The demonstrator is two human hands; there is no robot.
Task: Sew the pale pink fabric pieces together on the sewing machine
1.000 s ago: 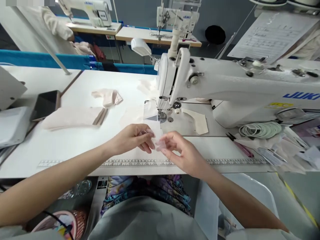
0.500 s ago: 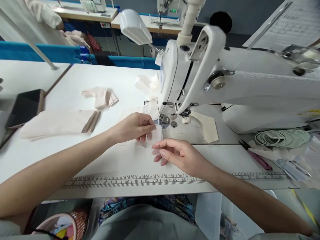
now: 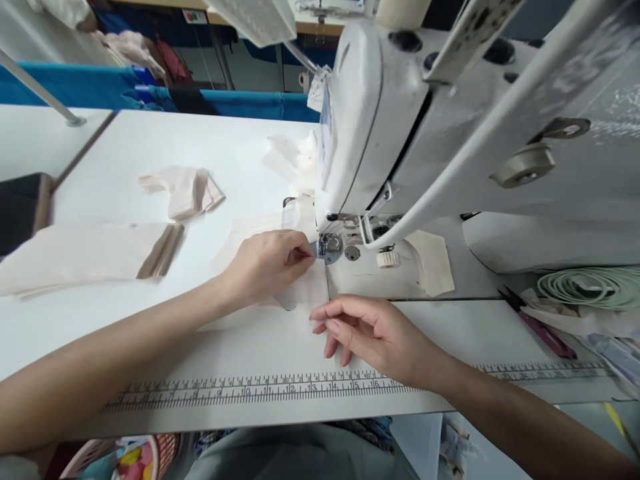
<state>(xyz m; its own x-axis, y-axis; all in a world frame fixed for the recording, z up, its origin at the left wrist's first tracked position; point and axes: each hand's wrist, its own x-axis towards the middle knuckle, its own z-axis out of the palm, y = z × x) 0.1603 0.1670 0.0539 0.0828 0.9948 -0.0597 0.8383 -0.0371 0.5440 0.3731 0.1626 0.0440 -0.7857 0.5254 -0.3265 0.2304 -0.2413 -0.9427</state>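
A thin, sheer whitish fabric piece [image 3: 310,283] lies on the white table in front of the needle area of a white sewing machine [image 3: 345,120]. My left hand [image 3: 273,263] pinches its edge just left of the presser foot [image 3: 329,244]. Below and to the right, my right hand [image 3: 373,330] hovers at the fabric's near edge; thumb and forefinger are close together, the other fingers are apart and curled, and I see nothing held. Behind the left hand, more sheer fabric [image 3: 295,160] is bunched beside the machine head.
Stacked pale fabric [image 3: 90,257] and a smaller folded pile [image 3: 185,190] lie to the left, near a dark phone-like object [image 3: 23,207]. A ruler strip [image 3: 270,390] runs along the front edge. Scissors [image 3: 545,330] and coiled green cord [image 3: 590,287] are at right.
The view has moved closer to the machine. My left hand's fingers have closed into a tighter pinch by the presser foot. My right hand sits slightly farther from the fabric.
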